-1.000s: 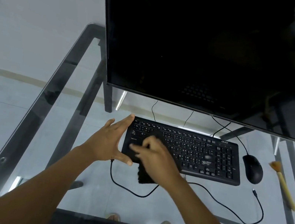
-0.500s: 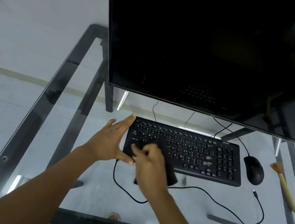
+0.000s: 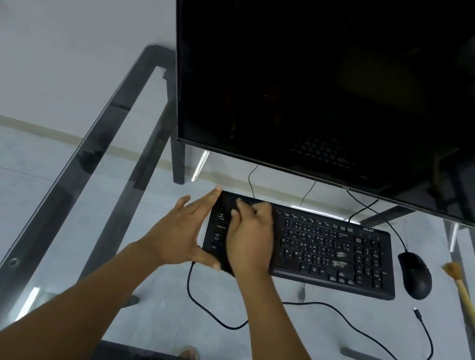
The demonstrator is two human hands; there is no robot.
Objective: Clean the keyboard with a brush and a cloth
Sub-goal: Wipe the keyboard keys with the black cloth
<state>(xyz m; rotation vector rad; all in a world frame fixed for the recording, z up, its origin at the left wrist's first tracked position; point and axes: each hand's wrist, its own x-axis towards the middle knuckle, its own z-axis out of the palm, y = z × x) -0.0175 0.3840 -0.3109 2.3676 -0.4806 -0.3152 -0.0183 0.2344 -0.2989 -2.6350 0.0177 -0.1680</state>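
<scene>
A black keyboard (image 3: 328, 251) lies on the glass table (image 3: 43, 226) under the monitor. My left hand (image 3: 180, 233) clasps the keyboard's left end, thumb on the front edge and fingers at the back corner. My right hand (image 3: 251, 238) presses a black cloth (image 3: 229, 268) flat onto the left block of keys; most of the cloth is hidden under the palm. A wooden-handled brush (image 3: 467, 300) lies on the glass at the far right, away from both hands.
A large dark monitor (image 3: 339, 87) overhangs the back of the keyboard. A black mouse (image 3: 415, 275) sits right of the keyboard. A loose black cable (image 3: 334, 309) loops across the glass in front, ending in a free plug (image 3: 418, 312).
My right hand has slid the cloth from the keyboard's front edge up over the left keys toward the back row. My left hand has stayed on the left end.
</scene>
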